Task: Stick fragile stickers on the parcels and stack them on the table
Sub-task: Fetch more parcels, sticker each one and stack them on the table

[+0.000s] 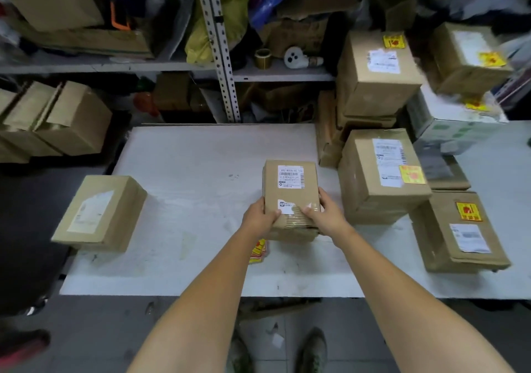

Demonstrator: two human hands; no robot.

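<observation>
Head view: left hand, right hand grip parcel.

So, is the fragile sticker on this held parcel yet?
Not on top: the parcel shows only white labels there; other sides hidden.

I can read only "MG" opening the top line of the shipping label on the centre parcel; print on the yellow stickers blurs.
</observation>
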